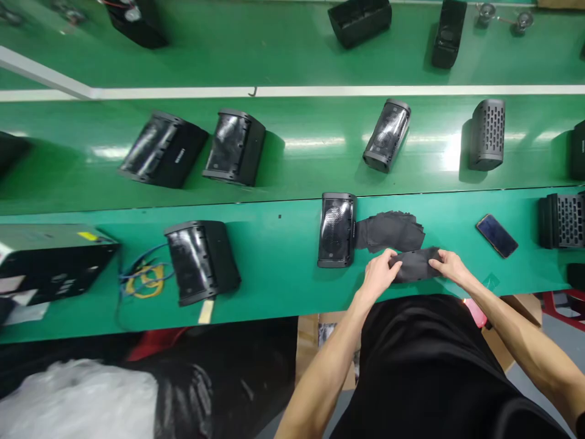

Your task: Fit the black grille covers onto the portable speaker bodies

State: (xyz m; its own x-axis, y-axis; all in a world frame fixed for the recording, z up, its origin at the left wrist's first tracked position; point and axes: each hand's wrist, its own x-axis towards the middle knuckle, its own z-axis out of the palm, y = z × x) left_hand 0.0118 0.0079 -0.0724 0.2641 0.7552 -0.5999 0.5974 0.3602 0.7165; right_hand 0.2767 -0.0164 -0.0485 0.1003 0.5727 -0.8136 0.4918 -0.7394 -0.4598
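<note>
One dark, matte, limp fabric piece (417,266), rumpled, left hand (381,272) pinching one end, right hand (451,267) the other

Your left hand (380,275) and right hand (451,266) hide both ends of the black cloth (417,266). The rightmost speaker (579,150) is cut off.

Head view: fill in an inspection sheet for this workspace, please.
Surface: green bench; green belt behind it.
Job's things: black piece held at both ends; stack of similar pieces just behind it; speaker beside the stack.
Clutter: phone lying flat to the right; black box far left; belt speakers in a row.
Grippers: left hand and right hand both grip the piece.
Cables: blue and yellow cables loose by the box.
Surroundings: cardboard and white bag below the bench edge.
</note>
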